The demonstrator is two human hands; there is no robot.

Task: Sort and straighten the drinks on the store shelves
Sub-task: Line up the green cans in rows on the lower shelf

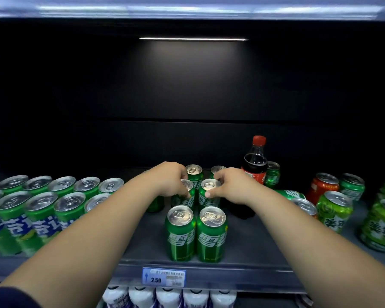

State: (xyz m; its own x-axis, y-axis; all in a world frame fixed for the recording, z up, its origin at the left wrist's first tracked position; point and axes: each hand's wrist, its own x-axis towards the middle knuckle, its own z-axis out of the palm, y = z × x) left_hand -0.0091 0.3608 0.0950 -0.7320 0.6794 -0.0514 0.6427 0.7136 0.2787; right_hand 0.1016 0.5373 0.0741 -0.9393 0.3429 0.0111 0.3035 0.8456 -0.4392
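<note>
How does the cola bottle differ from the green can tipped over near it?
The cola bottle stands upright; the tipped green can lies on its side. The bottle is clear with dark drink and a red cap; the can is opaque green. Both sit on the same shelf.

Bare shelf (249, 241) right of the front cans (180, 236) — cola bottle (255, 162) blocks behind

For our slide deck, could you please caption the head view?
Left hand grips one green can, right hand its neighbour, behind two front cans.
</note>
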